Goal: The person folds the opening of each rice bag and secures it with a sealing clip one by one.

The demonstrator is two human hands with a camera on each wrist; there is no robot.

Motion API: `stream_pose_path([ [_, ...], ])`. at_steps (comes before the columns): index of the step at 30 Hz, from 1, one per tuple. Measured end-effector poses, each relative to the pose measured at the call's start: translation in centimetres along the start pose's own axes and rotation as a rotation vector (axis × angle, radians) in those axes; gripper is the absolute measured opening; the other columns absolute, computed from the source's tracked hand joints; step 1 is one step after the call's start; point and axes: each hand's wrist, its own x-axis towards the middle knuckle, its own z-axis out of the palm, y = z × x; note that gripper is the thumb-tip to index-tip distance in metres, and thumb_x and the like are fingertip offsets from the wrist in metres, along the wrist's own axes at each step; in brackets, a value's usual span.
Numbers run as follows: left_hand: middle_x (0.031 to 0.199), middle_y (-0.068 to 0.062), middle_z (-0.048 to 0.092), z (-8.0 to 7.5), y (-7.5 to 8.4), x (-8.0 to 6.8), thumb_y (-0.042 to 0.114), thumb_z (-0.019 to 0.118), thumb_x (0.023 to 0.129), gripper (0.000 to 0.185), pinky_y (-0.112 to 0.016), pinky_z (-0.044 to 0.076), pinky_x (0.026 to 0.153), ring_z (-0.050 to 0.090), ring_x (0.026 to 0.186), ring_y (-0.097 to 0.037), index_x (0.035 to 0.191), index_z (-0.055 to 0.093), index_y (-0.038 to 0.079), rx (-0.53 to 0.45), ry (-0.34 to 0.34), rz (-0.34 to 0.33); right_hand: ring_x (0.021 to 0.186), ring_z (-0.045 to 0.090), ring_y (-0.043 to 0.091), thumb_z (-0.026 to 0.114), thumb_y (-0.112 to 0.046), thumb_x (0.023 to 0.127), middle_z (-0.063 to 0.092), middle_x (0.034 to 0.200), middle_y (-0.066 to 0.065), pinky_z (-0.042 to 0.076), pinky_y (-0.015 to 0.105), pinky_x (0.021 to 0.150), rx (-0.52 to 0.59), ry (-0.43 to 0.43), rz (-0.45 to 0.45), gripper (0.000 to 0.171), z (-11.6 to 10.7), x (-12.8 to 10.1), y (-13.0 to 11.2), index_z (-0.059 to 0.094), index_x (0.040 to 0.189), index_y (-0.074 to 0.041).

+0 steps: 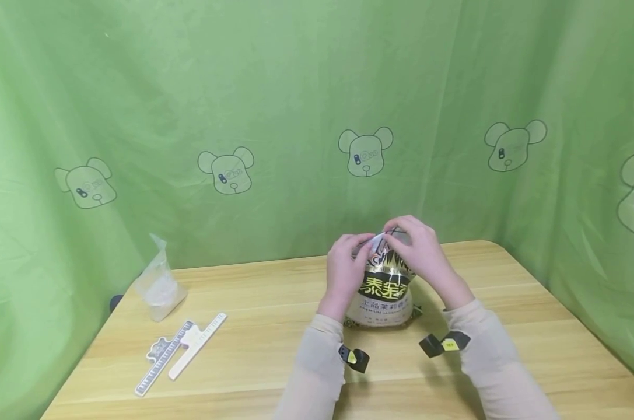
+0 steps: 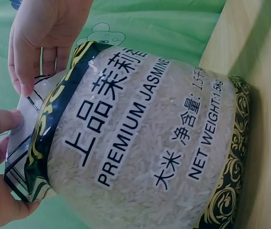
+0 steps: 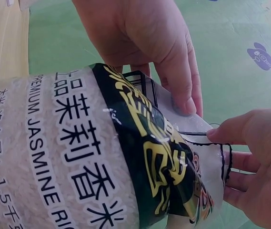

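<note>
— Clear plastic over white grains: that's the rice bag standing on the wooden table, right of centre and toward the far edge, just in front of the green curtain. Which way is it pointing?

— Upright, long axis vertical, base on the wood and the mouth at the top. My left hand pinches the top edge from the left, thumb and fingers curled on the film. My right hand grips the same edge from the right, thumb pressed on the clear strip with its thin black line.

— Any print you can read?

— Plenty, facing me. "PREMIUM JASMINE" and "NET WEIGHT: 1.5kg" in black on white, with Chinese characters alongside. Gold lettering on a black band sits below the mouth, gold scrollwork round the base.

— And over on the left?

— A clear bag of white powder at the far left, and nearer me two white clip sticks lying side by side, angled diagonally.
</note>
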Motion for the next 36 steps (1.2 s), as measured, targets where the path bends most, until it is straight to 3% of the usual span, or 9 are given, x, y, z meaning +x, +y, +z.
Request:
stream_pose_path([
  [14,0.103,-0.004,0.07,0.2,-0.1,0.0,0.019,0.066,0.092,0.015,-0.016,0.054,0.077,0.068,0.093,-0.015,0.103,0.073,0.012,-0.106,0.03,-0.082,0.114,0.057,0.04,0.065,-0.01,0.092,0.064,0.116,0.02,0.042,0.063,0.101,0.002,-0.011,0.003,0.015,-0.1,-0.1,-0.1,0.065,0.104,-0.003],
  [24,0.1,-0.004,0.071,-0.4,-0.8,0.1,0.022,0.068,0.091,0.015,-0.02,0.055,0.079,0.066,0.093,-0.015,0.101,0.073,0.012,-0.079,0.031,-0.098,0.115,0.057,0.04,0.065,-0.011,0.091,0.064,0.116,0.02,0.041,0.063,0.102,0.0,-0.017,-0.001,0.015,-0.1,0.0,-0.1,0.065,0.104,-0.003],
  [36,0.098,0.001,0.07,-1.8,-1.9,0.4,0.025,0.069,0.089,0.016,-0.025,0.054,0.081,0.063,0.091,-0.01,0.099,0.072,0.014,-0.091,-0.057,-0.13,0.116,0.056,0.039,0.065,-0.012,0.091,0.064,0.117,0.019,0.039,0.063,0.104,0.012,-0.021,0.021,0.015,-0.1,0.1,0.1,0.065,0.103,-0.004],
])
